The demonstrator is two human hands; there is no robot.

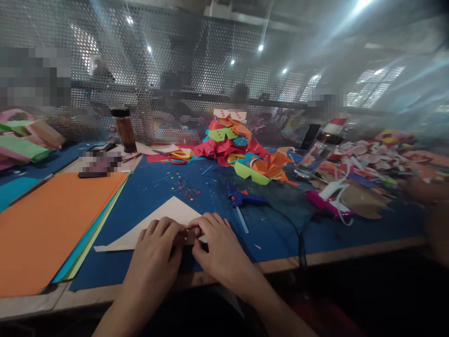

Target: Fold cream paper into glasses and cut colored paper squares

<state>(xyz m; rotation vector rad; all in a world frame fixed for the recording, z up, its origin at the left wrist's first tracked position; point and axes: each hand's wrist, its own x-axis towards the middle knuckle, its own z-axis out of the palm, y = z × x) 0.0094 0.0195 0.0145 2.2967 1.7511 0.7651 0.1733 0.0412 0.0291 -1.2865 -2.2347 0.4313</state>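
Note:
A pale sheet of paper [150, 223], folded into a triangle, lies on the blue tabletop near its front edge. My left hand [159, 245] rests on the paper, fingers curled and pinching near the middle of its lower edge. Close beside it, my right hand [219, 248] grips the same edge, with thumb and fingertips bent round it. The fingertips of both hands nearly meet and hide part of the edge. To the right of the paper lies a blue glue gun [245, 197] with a clear glue stick in its back.
Orange paper [66, 210] tops a stack at the left. Scissors [178, 156], a brown bottle [125, 133] and piled colourful paper cutouts [231, 142] stand behind. Rightward are a clear bottle [314, 159], a pink glue gun [326, 203] and cables. Another person's arm [437, 224] shows far right.

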